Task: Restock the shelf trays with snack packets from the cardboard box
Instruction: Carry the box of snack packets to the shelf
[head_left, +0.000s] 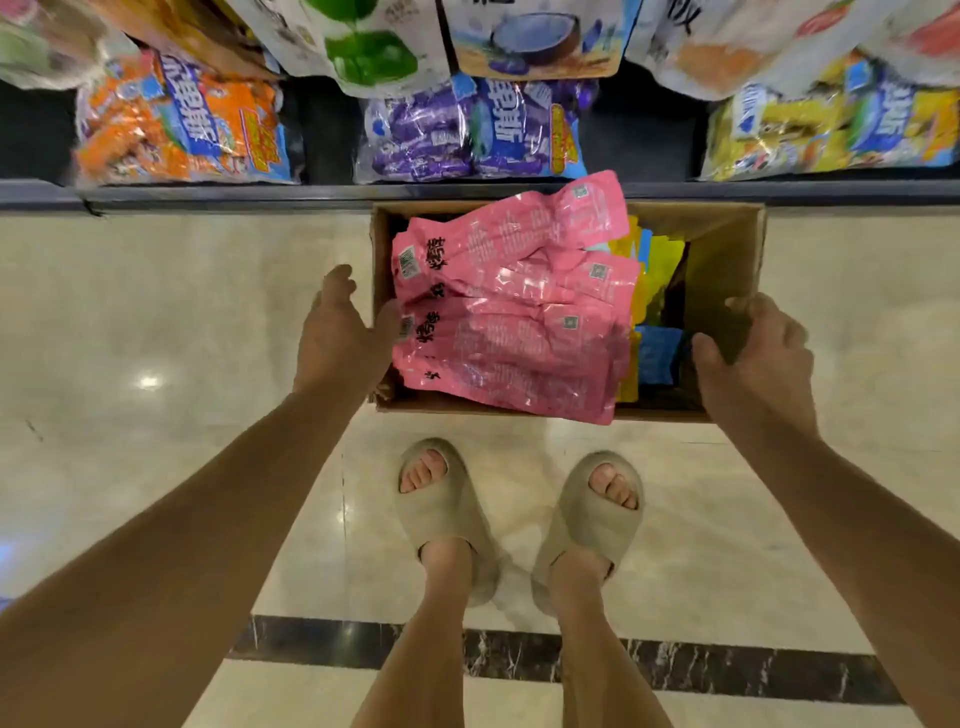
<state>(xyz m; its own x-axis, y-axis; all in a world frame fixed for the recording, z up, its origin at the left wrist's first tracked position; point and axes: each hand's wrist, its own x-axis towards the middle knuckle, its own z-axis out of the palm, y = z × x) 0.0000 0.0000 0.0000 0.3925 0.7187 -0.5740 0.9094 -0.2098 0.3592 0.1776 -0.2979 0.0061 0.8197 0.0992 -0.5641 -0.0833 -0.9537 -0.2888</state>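
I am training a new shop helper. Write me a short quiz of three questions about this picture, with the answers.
1. Which colour are the top packets in the cardboard box? A green, B pink, C black.
2. True or false: the right hand grips the box's right wall.
3. Fill in: on the shelf, the purple bags lie between the orange bags and the ____ bags.
Key: 1 B; 2 true; 3 yellow bags.

Shop aisle, low shelf (467, 191) packed with rows of bright snack bags (467, 130), bigger bags (374, 47) displayed above, open cardboard box (727, 249) of pink packets (514, 312) on polished tile floor (156, 312)
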